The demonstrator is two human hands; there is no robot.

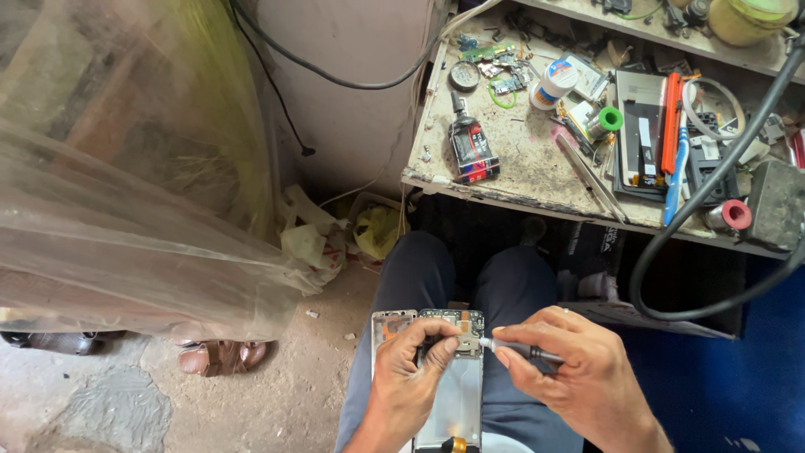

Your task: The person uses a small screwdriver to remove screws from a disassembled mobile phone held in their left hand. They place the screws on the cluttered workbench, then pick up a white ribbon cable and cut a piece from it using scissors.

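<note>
A: Where is the phone?

B: The opened phone lies on the lap. The left hand fingers hold it. The right hand fingers pinch a small screwdriver.

A: Is it done?

B: No. The back is off, but the parts inside look still in.

Opened phone on the lap, under both hands: left hand on its left half, right hand just right, screwdriver tip touching its top. Beyond the phone, table; sandal far left on the floor.
</note>
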